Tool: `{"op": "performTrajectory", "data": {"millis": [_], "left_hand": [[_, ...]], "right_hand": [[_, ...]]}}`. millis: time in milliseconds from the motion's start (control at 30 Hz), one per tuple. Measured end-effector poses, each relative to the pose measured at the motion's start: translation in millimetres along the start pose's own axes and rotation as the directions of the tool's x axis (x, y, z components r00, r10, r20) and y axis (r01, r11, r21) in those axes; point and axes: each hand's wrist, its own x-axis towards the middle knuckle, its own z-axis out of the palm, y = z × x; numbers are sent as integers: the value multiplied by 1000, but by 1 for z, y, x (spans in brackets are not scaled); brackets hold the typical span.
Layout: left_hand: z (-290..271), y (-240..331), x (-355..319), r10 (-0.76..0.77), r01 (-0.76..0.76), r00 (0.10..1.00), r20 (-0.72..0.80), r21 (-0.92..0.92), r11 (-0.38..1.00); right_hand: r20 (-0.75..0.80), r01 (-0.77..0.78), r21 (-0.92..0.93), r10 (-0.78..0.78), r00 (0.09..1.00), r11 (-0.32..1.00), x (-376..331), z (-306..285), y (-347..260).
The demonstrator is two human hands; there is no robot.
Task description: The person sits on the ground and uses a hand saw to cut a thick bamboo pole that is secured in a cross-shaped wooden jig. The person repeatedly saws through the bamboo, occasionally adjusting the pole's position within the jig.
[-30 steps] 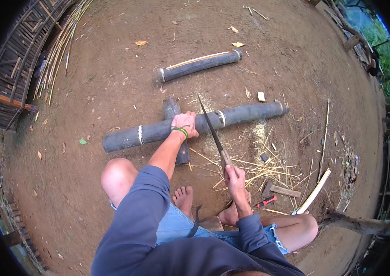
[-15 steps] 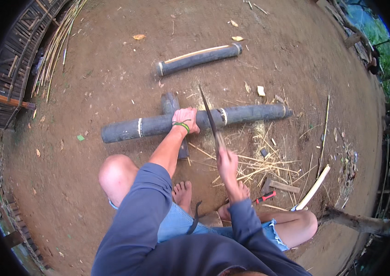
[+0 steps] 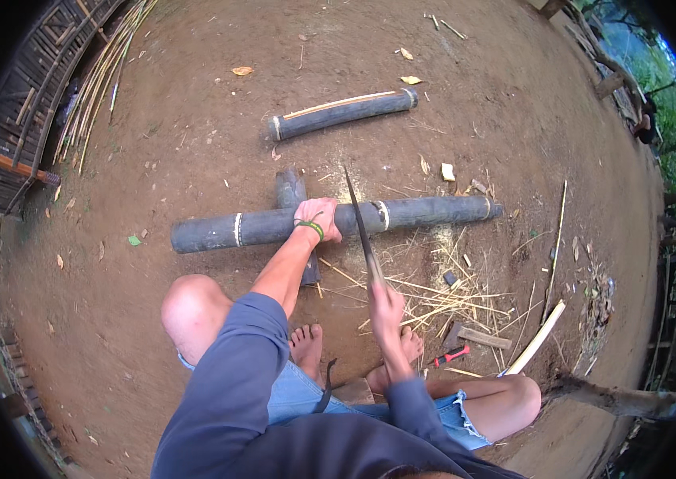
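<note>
A thick dark bamboo pole (image 3: pixel 434 211) with pale rings at its joints lies crosswise in front of me. My left hand (image 3: pixel 318 218) is closed over the top of it, pressing it down near the middle. Beneath the pole, a shorter dark piece of bamboo or log (image 3: pixel 291 188) props it up. In my right hand (image 3: pixel 387 310) is the handle of a saw (image 3: pixel 363 235) with a long, narrow dark blade. The blade crosses the pole between my left hand and the nearest pale ring. Its teeth and any cut are too small to make out.
Beyond the pole lies a shorter bamboo tube (image 3: pixel 346 114) with a split top. Thin strips (image 3: pixel 442 302) litter the ground at right, beside a red-handled tool (image 3: pixel 451 356), a hatchet-like wooden handle (image 3: pixel 485 338) and a pale bamboo slat (image 3: pixel 537 342). Long sticks (image 3: pixel 102 80) lean at far left.
My right hand has drawn the saw back toward me. My left hand keeps its hold on the bamboo pole, and the whole view has shifted slightly.
</note>
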Motion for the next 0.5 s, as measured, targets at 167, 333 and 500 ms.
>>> {"op": "performTrajectory", "data": {"millis": [167, 333, 500], "left_hand": [[4, -8, 6, 49, -47, 997, -54, 36, 998], [9, 13, 10, 51, -52, 999, 17, 23, 998], [8, 0, -1, 98, -103, 993, 71, 67, 992]], "right_hand": [[8, -86, 35, 85, 996, 996, 17, 9, -40], [-42, -70, 35, 71, 997, 997, 48, 14, -6], [-60, -101, 122, 109, 992, 987, 24, 33, -12]]}}
